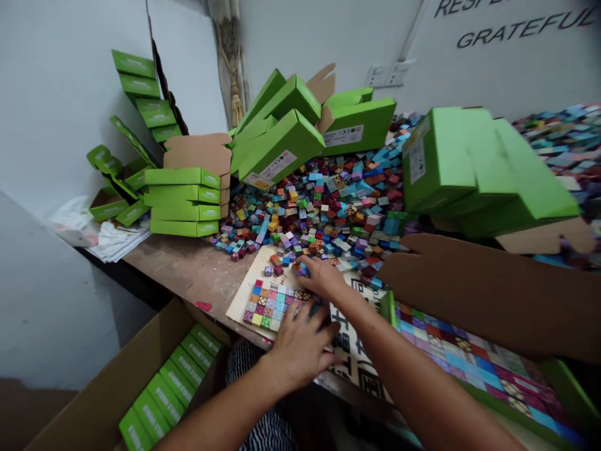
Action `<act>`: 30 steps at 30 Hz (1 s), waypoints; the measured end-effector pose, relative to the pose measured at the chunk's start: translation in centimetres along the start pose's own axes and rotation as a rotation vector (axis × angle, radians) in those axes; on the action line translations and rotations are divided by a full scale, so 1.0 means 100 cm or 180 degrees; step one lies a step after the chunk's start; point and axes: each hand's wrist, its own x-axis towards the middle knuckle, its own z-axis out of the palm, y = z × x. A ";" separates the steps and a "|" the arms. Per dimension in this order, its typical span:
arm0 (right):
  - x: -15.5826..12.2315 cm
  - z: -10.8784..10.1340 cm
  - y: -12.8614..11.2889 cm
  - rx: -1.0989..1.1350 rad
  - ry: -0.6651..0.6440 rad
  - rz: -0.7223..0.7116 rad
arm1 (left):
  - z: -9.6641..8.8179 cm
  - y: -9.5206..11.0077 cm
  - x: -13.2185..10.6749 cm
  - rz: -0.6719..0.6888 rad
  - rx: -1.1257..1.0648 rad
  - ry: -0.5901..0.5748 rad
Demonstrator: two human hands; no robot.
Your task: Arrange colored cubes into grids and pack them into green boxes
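My left hand [303,344] rests with its fingers spread over the right end of a flat grid of small patterned cubes [267,307]. That grid lies on a sheet of printed cardboard [241,300] at the table's front edge. Just beyond it, my right hand [322,279] has its fingers closed round small blue and orange cubes [301,269]; how many it grips is hidden. A few loose cubes [273,270] lie on the cardboard beside its fingertips. Behind them spreads a large heap of mixed colored cubes [323,207].
Green boxes stand stacked at left [183,210], on the heap [282,150] and at right [469,163]. An open green box holding rows of cubes [469,357] lies at front right. Below the table edge, a carton [117,388] contains several packed green boxes.
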 end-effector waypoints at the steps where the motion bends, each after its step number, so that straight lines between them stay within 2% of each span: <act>1: -0.007 -0.005 0.009 0.0036 -0.0010 -0.0047 | 0.000 -0.001 -0.001 0.0004 0.0025 0.0015; 5: -0.046 -0.014 0.050 0.0254 -0.0025 -0.0148 | 0.002 -0.003 -0.004 0.0015 0.0077 0.0022; 9: -0.077 -0.004 0.074 0.0316 -0.0511 -0.0288 | 0.005 -0.004 -0.004 0.0034 0.0087 -0.0029; 12: -0.083 0.004 0.078 0.0475 -0.0703 -0.0535 | 0.006 -0.005 -0.004 0.0008 0.0057 -0.0047; 16: -0.079 0.003 0.075 0.0565 -0.0645 -0.0369 | 0.007 -0.006 -0.004 -0.0026 0.0012 -0.0080; 18: -0.078 0.003 0.075 0.0533 -0.0622 -0.0438 | 0.007 -0.006 -0.004 -0.0026 0.0016 -0.0086; 25: -0.080 0.011 0.077 0.0530 -0.0358 -0.0764 | -0.001 -0.002 -0.001 -0.0047 0.0214 -0.0197; 30: -0.079 0.024 0.080 0.0677 -0.0141 -0.0881 | -0.008 -0.004 0.000 0.0159 0.0444 -0.0290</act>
